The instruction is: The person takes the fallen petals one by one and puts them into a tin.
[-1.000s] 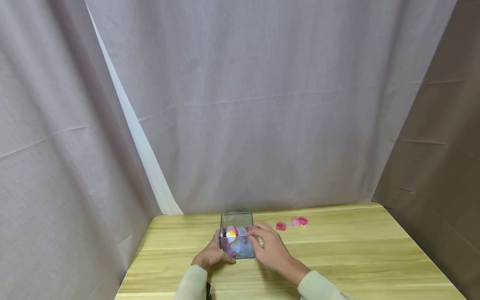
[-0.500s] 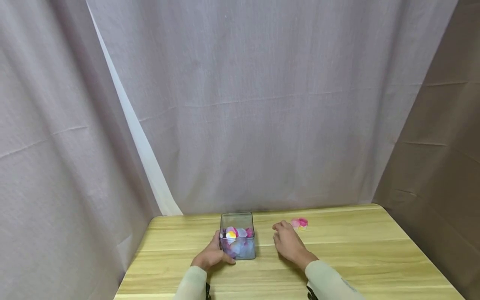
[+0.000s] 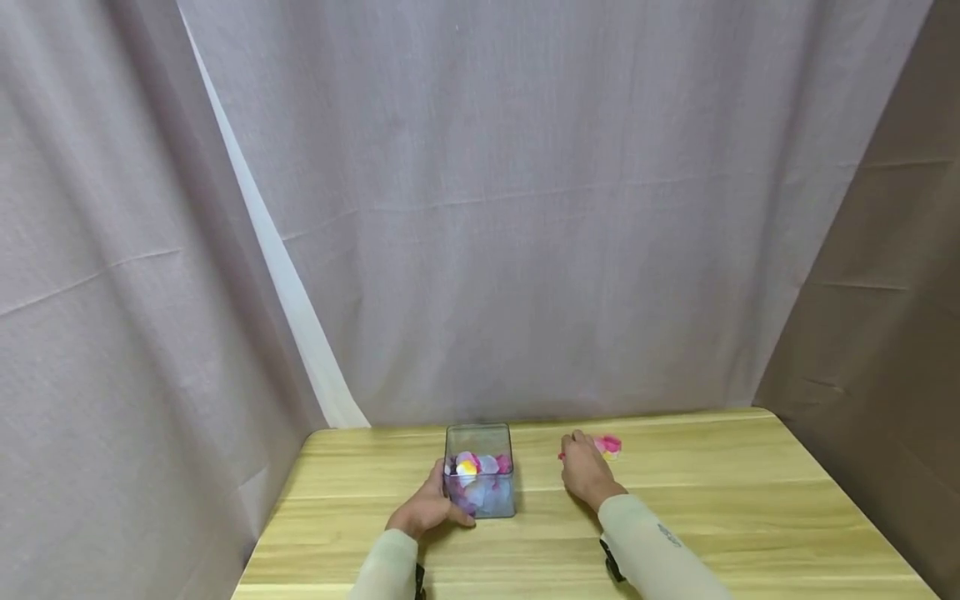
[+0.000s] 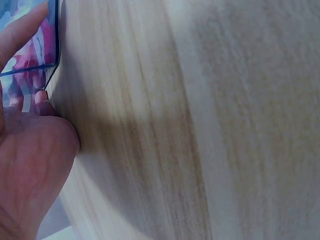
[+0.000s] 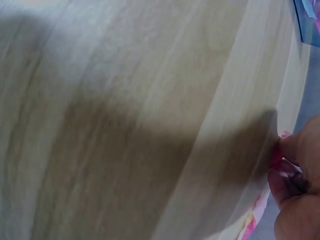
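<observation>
A clear bluish plastic box (image 3: 497, 501) stands on the table, holding several petals (image 3: 487, 465) in white, pink, purple and yellow. My left hand (image 3: 429, 506) grips its left side, the thumb along the front wall. In the left wrist view part of the hand (image 4: 37, 150) shows beside the box corner. To the right of the box, my right hand (image 3: 587, 472) pinches a deep pink petal (image 5: 277, 157) between thumb and fingertip, down at the table. Several loose pink and whitish petals (image 3: 612, 446) lie just to the right of that hand, partly hidden by it.
The wooden table (image 3: 720, 500) has its back edge close behind the box and petals. A grey curtain (image 3: 525, 250) hangs behind it, and a brown curtain (image 3: 885, 333) at the right.
My right hand has moved from the box rightward to the single pink petal on the table and now pinches it. The left hand has stayed on the box.
</observation>
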Tool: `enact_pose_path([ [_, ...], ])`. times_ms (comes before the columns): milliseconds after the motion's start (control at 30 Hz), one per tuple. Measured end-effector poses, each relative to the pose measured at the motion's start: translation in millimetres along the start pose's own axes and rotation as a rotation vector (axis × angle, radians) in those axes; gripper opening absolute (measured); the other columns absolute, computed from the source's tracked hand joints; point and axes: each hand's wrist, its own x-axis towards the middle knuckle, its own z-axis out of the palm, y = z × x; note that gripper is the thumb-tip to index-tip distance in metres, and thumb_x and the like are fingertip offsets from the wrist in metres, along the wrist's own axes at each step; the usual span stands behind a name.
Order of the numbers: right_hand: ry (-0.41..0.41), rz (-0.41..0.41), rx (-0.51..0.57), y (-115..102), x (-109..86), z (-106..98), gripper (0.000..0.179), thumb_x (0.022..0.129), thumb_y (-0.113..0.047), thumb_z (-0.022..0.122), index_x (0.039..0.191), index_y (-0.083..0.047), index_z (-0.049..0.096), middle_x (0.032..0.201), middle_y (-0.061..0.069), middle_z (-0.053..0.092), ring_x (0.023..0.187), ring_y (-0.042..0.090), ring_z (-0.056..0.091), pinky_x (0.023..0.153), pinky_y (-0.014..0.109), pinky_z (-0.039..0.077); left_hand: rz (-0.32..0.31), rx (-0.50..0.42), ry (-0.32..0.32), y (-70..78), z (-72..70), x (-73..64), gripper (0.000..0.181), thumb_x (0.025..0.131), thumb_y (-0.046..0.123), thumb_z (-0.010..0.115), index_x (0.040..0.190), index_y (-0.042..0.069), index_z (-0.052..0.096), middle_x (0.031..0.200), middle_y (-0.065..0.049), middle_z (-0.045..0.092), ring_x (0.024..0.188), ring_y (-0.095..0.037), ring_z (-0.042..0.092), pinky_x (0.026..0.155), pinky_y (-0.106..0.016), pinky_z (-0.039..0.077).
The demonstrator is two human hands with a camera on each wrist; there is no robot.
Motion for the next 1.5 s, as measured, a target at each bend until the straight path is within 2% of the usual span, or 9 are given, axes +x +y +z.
enact_pose_path([
  [233,-0.005,-0.017,0.009,6,1.7,-2,0.018,0.081,0.014,0.066,0.089,-0.002,0.063,0.092,0.011,0.059,0.085,0.024,0.058,0.079,0.041,0.057,-0.011,0.003,0.005,-2.0,1.4,3.1,0.127,0.061,-0.005,0.091,0.165,0.007,0.021,0.171,-0.030,0.028,0.161,-0.054,0.016,0.129,-0.075,0.004],
  [400,-0.016,0.047,0.175,5,2.2,-12,0.017,0.088,0.012,0.062,0.083,-0.004,0.058,0.081,0.006,0.064,0.074,0.015,0.058,0.065,0.030,0.052,-0.004,0.000,0.001,-2.3,2.7,3.6,0.127,0.061,-0.006,0.091,0.166,0.006,0.020,0.172,-0.031,0.026,0.162,-0.054,0.014,0.129,-0.075,0.004],
  [567,0.050,0.040,0.308,-9,1.9,-28,0.017,0.098,0.000,0.066,0.085,-0.008,0.060,0.082,0.005,0.069,0.074,0.013,0.058,0.064,0.027,0.050,0.008,0.000,0.003,-0.9,3.2,5.7,0.126,0.062,-0.008,0.090,0.165,0.006,0.020,0.172,-0.031,0.027,0.162,-0.054,0.015,0.129,-0.075,0.004],
  [733,0.156,0.004,0.410,-40,-21.3,-44,0.012,0.100,-0.005,0.069,0.091,-0.013,0.069,0.085,0.002,0.074,0.078,0.008,0.061,0.070,0.026,0.052,0.008,0.002,-0.007,-3.9,0.6,6.0,0.121,0.062,-0.009,0.090,0.162,0.008,0.025,0.169,-0.028,0.033,0.160,-0.053,0.019,0.129,-0.075,0.005],
  [1000,0.193,0.050,0.616,-70,-60.1,-61,0.009,0.100,-0.004,0.069,0.097,-0.012,0.072,0.095,-0.003,0.079,0.089,0.010,0.071,0.077,0.021,0.057,0.003,0.007,-0.011,-5.4,0.0,7.1,0.126,0.062,-0.006,0.090,0.166,0.006,0.018,0.171,-0.032,0.027,0.161,-0.055,0.016,0.129,-0.075,0.004],
  [1133,0.221,0.032,0.625,-85,-66.1,-65,0.005,0.099,-0.007,0.072,0.096,-0.011,0.073,0.093,-0.004,0.078,0.085,0.008,0.068,0.073,0.021,0.055,-0.007,0.009,-0.014,-6.9,-0.1,7.6,0.128,0.062,-0.005,0.090,0.167,0.007,0.017,0.172,-0.033,0.025,0.161,-0.056,0.015,0.129,-0.076,0.004],
  [1233,0.261,0.001,0.593,-97,-58.9,-64,0.006,0.099,-0.008,0.073,0.096,-0.013,0.075,0.091,-0.002,0.076,0.082,0.003,0.062,0.071,0.020,0.053,0.002,0.014,-0.016,-6.4,-2.0,9.7,0.128,0.061,-0.006,0.090,0.166,0.007,0.019,0.171,-0.033,0.026,0.160,-0.057,0.014,0.127,-0.077,0.004],
  [1400,0.304,-0.107,0.496,-119,-29.4,-56,0.010,0.097,-0.004,0.073,0.096,-0.014,0.076,0.090,-0.001,0.072,0.083,0.005,0.061,0.073,0.021,0.054,0.033,0.000,-0.028,-3.6,-3.8,14.4,0.126,0.061,-0.008,0.090,0.165,0.007,0.020,0.170,-0.031,0.028,0.160,-0.056,0.017,0.128,-0.077,0.004],
  [1500,0.259,-0.188,0.420,-135,-8.3,-47,0.009,0.098,-0.006,0.072,0.095,-0.014,0.076,0.091,-0.002,0.070,0.082,0.008,0.061,0.073,0.023,0.055,0.015,-0.003,-0.023,-3.5,-6.4,14.0,0.128,0.062,-0.006,0.090,0.166,0.007,0.018,0.171,-0.030,0.028,0.159,-0.054,0.019,0.129,-0.076,0.006],
])
